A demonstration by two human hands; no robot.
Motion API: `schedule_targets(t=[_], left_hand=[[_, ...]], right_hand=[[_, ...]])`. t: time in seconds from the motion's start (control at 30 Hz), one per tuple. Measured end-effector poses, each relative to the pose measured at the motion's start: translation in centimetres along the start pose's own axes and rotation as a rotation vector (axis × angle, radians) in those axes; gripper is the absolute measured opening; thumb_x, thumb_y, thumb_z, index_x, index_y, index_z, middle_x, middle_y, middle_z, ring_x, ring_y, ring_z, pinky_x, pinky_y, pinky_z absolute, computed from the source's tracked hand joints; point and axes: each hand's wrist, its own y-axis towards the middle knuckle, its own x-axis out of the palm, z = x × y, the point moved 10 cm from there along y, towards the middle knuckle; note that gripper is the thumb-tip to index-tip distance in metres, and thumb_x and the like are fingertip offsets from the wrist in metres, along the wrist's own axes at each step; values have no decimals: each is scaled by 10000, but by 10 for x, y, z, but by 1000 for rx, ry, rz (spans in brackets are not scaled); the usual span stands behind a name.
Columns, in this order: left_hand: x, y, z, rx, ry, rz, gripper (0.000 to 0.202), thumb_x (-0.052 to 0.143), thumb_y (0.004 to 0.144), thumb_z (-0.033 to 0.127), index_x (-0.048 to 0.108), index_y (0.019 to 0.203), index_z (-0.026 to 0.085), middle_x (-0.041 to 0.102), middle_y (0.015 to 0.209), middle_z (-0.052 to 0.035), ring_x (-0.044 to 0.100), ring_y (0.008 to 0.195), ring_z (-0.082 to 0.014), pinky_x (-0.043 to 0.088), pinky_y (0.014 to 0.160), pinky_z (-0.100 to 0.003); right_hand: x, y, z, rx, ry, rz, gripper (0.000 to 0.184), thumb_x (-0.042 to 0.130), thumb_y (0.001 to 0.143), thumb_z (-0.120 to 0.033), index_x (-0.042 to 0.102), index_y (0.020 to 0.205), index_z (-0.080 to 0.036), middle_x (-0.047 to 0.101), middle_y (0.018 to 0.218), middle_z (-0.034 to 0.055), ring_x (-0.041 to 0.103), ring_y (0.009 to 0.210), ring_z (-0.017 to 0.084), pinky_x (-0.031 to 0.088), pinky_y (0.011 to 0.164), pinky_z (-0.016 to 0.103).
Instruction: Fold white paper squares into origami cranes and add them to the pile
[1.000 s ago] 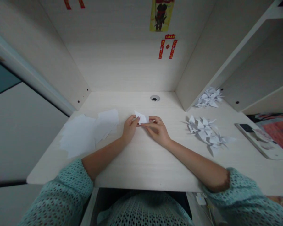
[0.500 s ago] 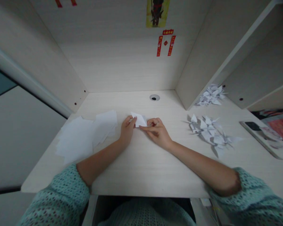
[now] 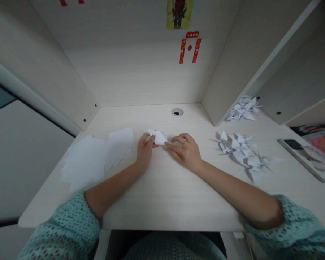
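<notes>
Over the desk [image 3: 162,195], right of the sheets [image 3: 83,159], the left hand [image 3: 144,151] is pinching the paper [image 3: 159,138], while the right hand [image 3: 189,151] is touching its corner, whether pinching, one cannot tell.

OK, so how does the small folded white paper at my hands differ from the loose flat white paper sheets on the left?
The small folded white paper is creased into a compact, angular shape; the loose flat white paper sheets lie spread out and overlapping. The folded paper is gripped by the left hand, with the right hand at its edge; the sheets rest on the pale desk. Both are plain white.
</notes>
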Motion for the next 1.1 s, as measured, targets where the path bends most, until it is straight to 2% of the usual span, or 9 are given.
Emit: schedule_targets(t=[0.1, 0.2, 0.3, 0.4, 0.53, 0.67, 0.8, 0.93, 1.1], left_hand=[[-3, 3, -2, -11, -45, 18, 372, 659, 727, 411, 638, 1019, 183, 669, 1080, -66, 642, 798, -152, 540, 628, -231], [-5, 4, -2, -8, -73, 36, 380, 648, 739, 400, 632, 1050, 183, 678, 1049, -63, 644, 798, -150, 544, 645, -234], [0, 1, 3, 25, -3, 3, 363, 657, 733, 407, 642, 1018, 183, 685, 1050, -56, 647, 769, -146, 552, 656, -246], [12, -5, 4, 19, 63, -84, 434, 665, 734, 418, 620, 1097, 185, 716, 881, -34, 651, 695, -144, 553, 671, -261], [18, -9, 5, 17, 77, -135, 534, 654, 753, 425, 562, 1216, 175, 717, 763, -20, 668, 684, -161, 545, 699, -274], [26, -11, 10, 84, 108, -213, 543, 626, 790, 400, 520, 1286, 207, 730, 945, -46, 675, 878, -182, 517, 795, -266], [33, -15, 13, 122, 75, -290, 637, 699, 736, 315, 466, 1325, 251, 634, 1233, -76, 650, 1000, -188, 492, 873, -281], [33, -14, 9, 80, 33, -292, 674, 752, 674, 266, 479, 1290, 257, 656, 1190, -89, 653, 1013, -204, 493, 889, -309], [32, -14, 12, 96, 70, -280, 496, 773, 649, 268, 561, 1093, 207, 690, 1073, -89, 672, 907, -190, 519, 805, -291]], right_hand=[[2, -1, -4, -54, -62, -26, 209, 574, 869, -286, 709, 1017, -345, 678, 1015, 44, 498, 943, 248, 431, 794, 418], [-2, -3, -7, -81, -38, -2, 161, 587, 861, -303, 722, 945, -328, 684, 1003, 37, 506, 948, 248, 431, 792, 409], [-6, -4, -3, -43, 12, 32, 234, 609, 844, -349, 682, 1066, -327, 669, 1003, 56, 516, 917, 242, 428, 799, 412], [-2, -3, -1, -16, -6, -1, 298, 602, 848, -366, 648, 1140, -328, 656, 986, 72, 514, 913, 246, 410, 799, 419], [-1, -1, 1, 8, -15, -11, 238, 570, 870, -266, 676, 1078, -314, 676, 987, 62, 507, 961, 258, 399, 794, 423], [-9, -2, 12, 111, 131, 107, 169, 596, 848, -253, 709, 969, -285, 696, 889, 49, 539, 875, 239, 438, 768, 408], [-10, -3, 27, 251, 313, 181, 89, 634, 823, -270, 714, 861, -266, 691, 823, 39, 578, 827, 212, 454, 784, 399], [1, -3, 34, 335, 470, 133, 92, 673, 788, -323, 705, 765, -240, 684, 795, 45, 585, 778, 197, 450, 673, 348], [7, -5, 43, 428, 596, 110, 146, 712, 745, -360, 709, 710, -218, 664, 721, 41, 569, 681, 168, 427, 602, 307]])
